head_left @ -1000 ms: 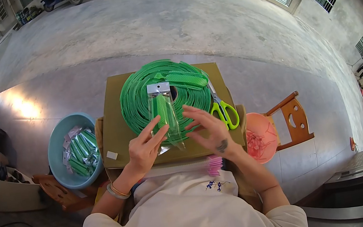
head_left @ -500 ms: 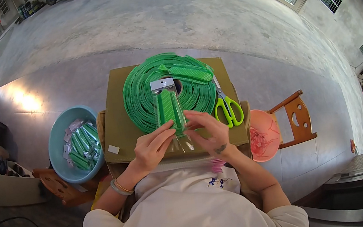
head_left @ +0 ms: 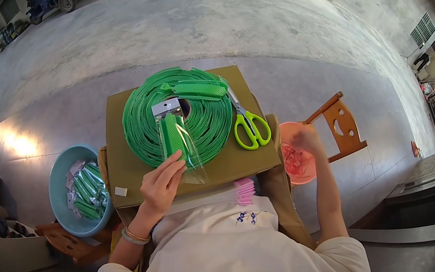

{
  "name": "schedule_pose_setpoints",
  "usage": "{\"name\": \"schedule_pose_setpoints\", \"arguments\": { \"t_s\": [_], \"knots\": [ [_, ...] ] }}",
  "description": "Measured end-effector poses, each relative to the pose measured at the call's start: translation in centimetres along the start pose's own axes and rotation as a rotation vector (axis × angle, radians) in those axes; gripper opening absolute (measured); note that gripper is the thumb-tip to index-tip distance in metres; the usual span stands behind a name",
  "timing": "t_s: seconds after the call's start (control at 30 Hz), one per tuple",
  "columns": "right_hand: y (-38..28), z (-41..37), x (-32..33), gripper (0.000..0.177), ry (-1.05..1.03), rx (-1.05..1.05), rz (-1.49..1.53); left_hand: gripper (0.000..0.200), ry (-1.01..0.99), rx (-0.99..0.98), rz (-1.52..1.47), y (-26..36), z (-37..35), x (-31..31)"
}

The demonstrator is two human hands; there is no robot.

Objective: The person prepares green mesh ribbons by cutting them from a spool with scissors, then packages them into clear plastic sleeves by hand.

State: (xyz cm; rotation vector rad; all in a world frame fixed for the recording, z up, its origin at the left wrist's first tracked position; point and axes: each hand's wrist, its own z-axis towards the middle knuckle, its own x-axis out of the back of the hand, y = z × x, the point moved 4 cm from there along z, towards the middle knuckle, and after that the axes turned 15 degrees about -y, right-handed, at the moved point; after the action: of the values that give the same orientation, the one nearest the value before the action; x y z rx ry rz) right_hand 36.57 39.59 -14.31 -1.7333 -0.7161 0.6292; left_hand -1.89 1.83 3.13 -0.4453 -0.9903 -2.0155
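A clear plastic bag with a white header holds a folded green dotted mesh strip. My left hand pinches its lower end between thumb and fingers. Beneath the bag lies a large coil of green strip, with a folded green piece resting on top. My right hand is over the pink bowl, its fingers smeared by motion. Pink strips lie in that bowl. Between my hands, scissors with lime-green handles rest on the cardboard box.
To the left, a blue basin contains several filled packets. A wooden chair stands beyond the pink bowl, another chair by the basin. Flat clear bags with pink edges lie against my lap.
My right hand has left the bag and swung right to the pink bowl. My left hand still grips the bag, whose lower end now looks flatter. The whole view has shifted slightly.
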Motion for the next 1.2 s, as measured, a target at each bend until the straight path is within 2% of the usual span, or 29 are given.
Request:
{"name": "schedule_pose_setpoints", "arguments": {
  "t_s": [0.03,0.07,0.17,0.23,0.3,0.4,0.5,0.57,0.63,0.7,0.73,0.8,0.9,0.97,1.03,1.1,1.13,1.2],
  "knots": [
    [3.2,1.4,1.9,0.024,0.072,-0.175,-0.823,0.020,0.011,-0.005,0.006,-0.2,0.4,-0.1],
    [4.2,0.8,1.1,0.021,0.098,-0.233,-1.084,0.020,0.024,0.004,0.004,-0.4,0.7,0.1],
    [1.2,-4.0,-4.5,0.017,0.207,-0.407,-1.002,0.019,0.000,0.045,-0.008,0.0,0.1,0.1],
    [-2.4,-4.3,-3.3,0.017,0.184,-0.582,-0.818,0.018,-0.011,0.019,0.020,0.1,0.6,-0.2],
    [-6.7,-5.3,-3.8,0.018,0.224,-0.250,-0.375,0.018,-0.011,0.032,0.002,0.2,0.6,-0.2],
    [-14.1,-7.4,-6.5,0.016,0.193,-0.063,-0.275,0.018,-0.009,0.029,0.026,0.2,0.7,0.0],
    [-16.9,-8.9,-7.3,0.017,0.110,0.115,-0.030,0.019,-0.009,0.024,0.039,0.3,0.8,0.0],
    [-15.0,-8.2,-6.3,0.020,0.007,0.219,0.205,0.019,-0.006,0.023,0.032,0.4,0.8,0.0],
    [-9.2,-5.7,-4.8,0.020,-0.065,0.343,0.550,0.019,-0.007,0.023,0.021,0.5,0.8,0.0],
    [8.0,-0.9,0.4,0.016,0.023,-0.300,0.462,0.019,-0.021,0.003,0.022,0.6,0.6,0.0],
    [8.7,-1.3,-0.3,0.014,0.039,-0.214,-0.064,0.019,-0.011,-0.010,0.033,0.5,0.9,0.1],
    [9.0,-2.1,-2.8,0.019,0.218,-0.100,-1.127,0.019,-0.007,-0.003,0.030,0.3,0.8,0.5],
    [8.1,-1.9,-0.1,0.021,0.351,-0.211,-0.995,0.019,-0.033,0.012,0.017,0.5,0.4,0.0],
    [1.7,-2.7,-1.4,0.016,0.386,-0.256,-0.613,0.019,-0.020,0.000,0.023,0.3,0.7,-0.2],
    [-6.1,-3.1,-5.4,0.013,0.388,-0.023,-0.507,0.018,0.003,-0.003,0.029,0.5,0.6,-0.1],
    [-12.8,-3.1,-11.1,0.011,0.415,0.151,-0.590,0.019,0.013,0.007,0.039,0.5,0.7,0.2],
    [-14.7,-3.3,-14.3,0.010,0.432,0.234,-0.626,0.019,0.012,0.011,0.040,0.5,0.6,0.3],
    [-16.1,-2.8,-21.6,0.016,0.312,0.416,-0.555,0.021,0.024,-0.004,0.059,0.5,0.5,0.5]
  ]
}}
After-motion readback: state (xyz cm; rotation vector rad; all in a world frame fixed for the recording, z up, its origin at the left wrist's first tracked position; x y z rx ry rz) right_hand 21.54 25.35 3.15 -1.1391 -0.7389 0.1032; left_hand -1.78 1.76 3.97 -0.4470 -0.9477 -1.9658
